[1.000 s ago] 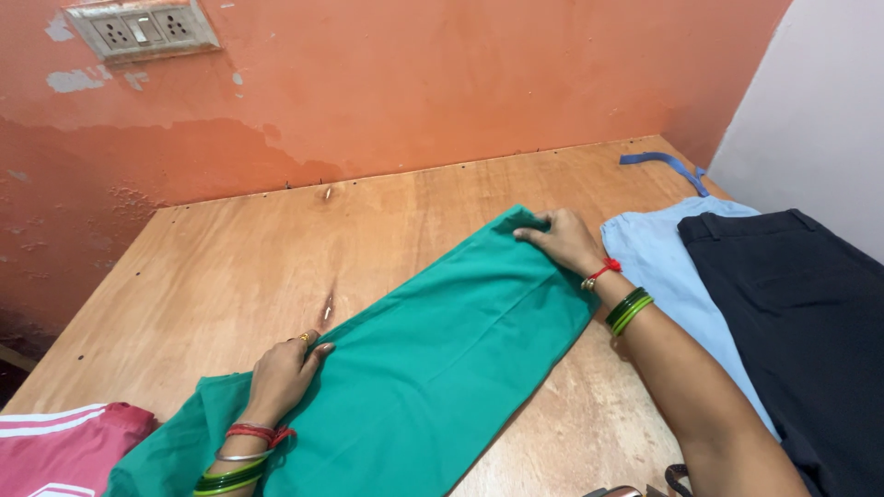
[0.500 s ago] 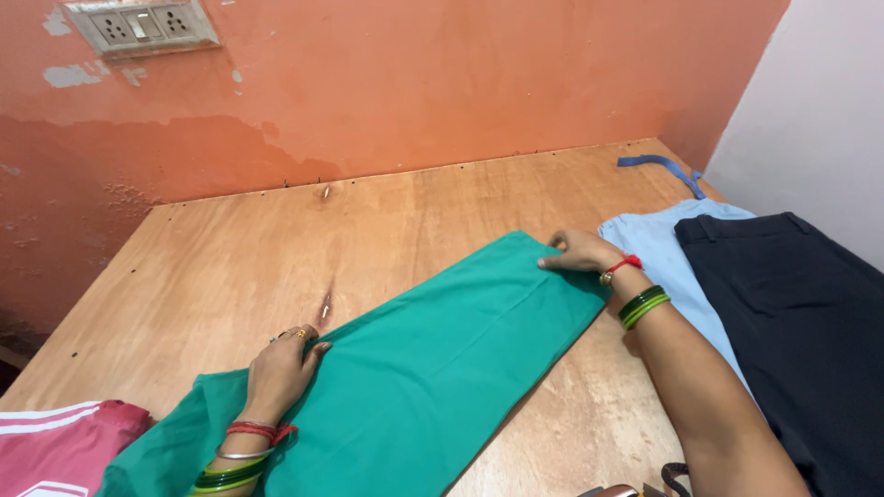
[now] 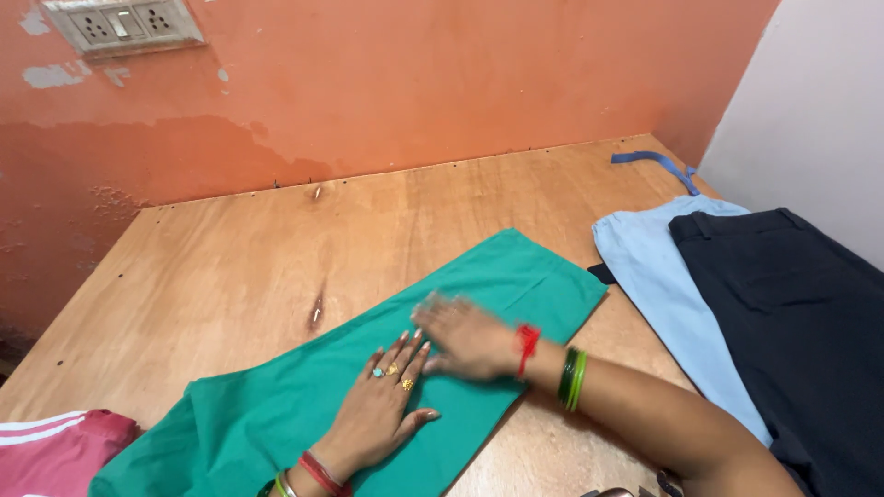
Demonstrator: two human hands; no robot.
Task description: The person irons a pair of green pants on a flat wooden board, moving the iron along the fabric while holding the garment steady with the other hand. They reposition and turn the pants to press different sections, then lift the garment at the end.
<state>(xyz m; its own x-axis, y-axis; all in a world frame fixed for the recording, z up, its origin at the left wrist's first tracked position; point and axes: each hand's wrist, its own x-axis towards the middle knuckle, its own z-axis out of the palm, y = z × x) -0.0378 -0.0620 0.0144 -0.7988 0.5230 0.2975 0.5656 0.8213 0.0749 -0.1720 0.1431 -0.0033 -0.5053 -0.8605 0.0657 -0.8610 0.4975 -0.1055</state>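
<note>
Green folded cloth (image 3: 368, 387) lies flat on the wooden table (image 3: 230, 267) under both our palms; left hand (image 3: 382, 410) and right hand (image 3: 470, 336) press open, grasping nothing. We judge smoothing underway; next calls for gripping an edge.

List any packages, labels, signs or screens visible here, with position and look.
None in view: no packages, labels, signs or screens.
Nearest to one: a wall socket plate, top left on the orange wall, rectangular, off-white.
Both the left hand and the right hand lie flat on a green cloth, which bears no tag that shows.
</note>
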